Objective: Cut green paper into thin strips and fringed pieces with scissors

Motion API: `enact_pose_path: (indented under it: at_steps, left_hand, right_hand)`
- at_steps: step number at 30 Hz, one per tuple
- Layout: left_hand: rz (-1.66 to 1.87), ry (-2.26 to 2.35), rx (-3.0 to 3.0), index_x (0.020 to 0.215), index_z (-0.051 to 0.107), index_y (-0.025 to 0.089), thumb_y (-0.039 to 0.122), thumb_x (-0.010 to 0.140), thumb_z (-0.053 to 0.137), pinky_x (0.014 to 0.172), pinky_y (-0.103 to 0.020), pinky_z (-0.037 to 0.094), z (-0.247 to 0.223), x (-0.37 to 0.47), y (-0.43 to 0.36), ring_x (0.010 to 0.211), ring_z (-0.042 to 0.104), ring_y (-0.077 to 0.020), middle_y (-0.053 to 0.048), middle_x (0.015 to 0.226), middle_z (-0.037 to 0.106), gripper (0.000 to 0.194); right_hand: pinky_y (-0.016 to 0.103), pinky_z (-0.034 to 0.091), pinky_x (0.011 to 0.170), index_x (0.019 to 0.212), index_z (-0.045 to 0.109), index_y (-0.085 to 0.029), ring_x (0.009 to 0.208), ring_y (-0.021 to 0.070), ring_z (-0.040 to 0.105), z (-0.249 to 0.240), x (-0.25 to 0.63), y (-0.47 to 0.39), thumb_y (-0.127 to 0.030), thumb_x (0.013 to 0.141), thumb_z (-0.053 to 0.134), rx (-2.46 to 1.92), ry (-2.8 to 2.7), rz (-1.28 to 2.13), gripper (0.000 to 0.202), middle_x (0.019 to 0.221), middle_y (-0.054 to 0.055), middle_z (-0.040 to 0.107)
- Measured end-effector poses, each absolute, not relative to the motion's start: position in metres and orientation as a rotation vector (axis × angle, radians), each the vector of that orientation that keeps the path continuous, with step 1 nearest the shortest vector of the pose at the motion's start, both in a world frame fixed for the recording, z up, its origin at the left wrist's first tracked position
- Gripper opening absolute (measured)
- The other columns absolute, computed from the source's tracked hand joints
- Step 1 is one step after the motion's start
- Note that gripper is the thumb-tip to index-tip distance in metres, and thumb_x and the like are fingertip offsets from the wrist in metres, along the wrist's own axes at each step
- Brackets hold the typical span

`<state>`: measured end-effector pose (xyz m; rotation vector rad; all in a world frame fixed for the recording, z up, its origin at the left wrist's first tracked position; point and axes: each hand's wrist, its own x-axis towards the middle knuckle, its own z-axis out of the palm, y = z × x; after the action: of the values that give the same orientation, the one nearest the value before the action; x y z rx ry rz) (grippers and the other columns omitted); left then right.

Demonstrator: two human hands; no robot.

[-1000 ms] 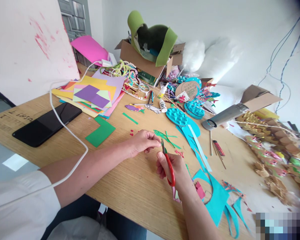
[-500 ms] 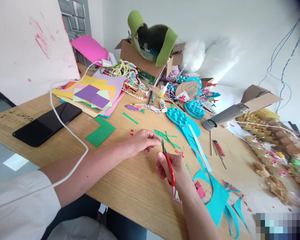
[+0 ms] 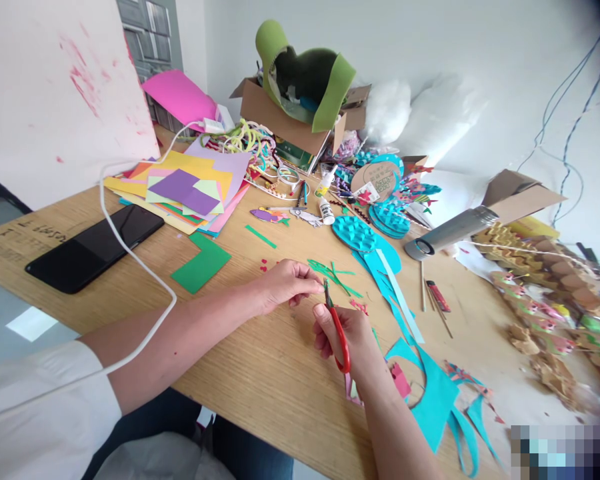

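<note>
Red-handled scissors are in my right hand, their blades pointing up toward the fingertips of my left hand. The left fingers are pinched together at the blade tips; what they hold is too small to make out. Just beyond both hands lie thin green paper strips on the wooden table. Small red paper scraps rest close to the scissors. Left of my left hand is a green paper piece.
A black phone and stacked coloured paper lie at the left, crossed by a white cable. Glue bottles stand at the back. Blue sheet cuttings and a metal flask are at the right.
</note>
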<state>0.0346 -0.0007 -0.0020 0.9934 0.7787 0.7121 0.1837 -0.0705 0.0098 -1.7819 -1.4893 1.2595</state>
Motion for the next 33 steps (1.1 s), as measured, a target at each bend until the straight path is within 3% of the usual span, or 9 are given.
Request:
enact_pose_path:
  at_steps: [33]
  left_hand:
    - [0.719,0.791,0.985,0.068,0.060,0.015,0.026,0.060,0.067,0.041,-0.020,0.027,-0.0019,0.0354,0.0000,0.042,0.037,-0.0049,0.007,0.048,0.045,0.016]
  right_hand:
    - [0.018,0.033,0.032,0.051,0.051,-0.016,0.032,0.0108,0.050,0.0096,0.1833,-0.0702,-0.058,0.074,0.063,-1.803,-1.475,1.245,0.050,0.042,0.003,0.057]
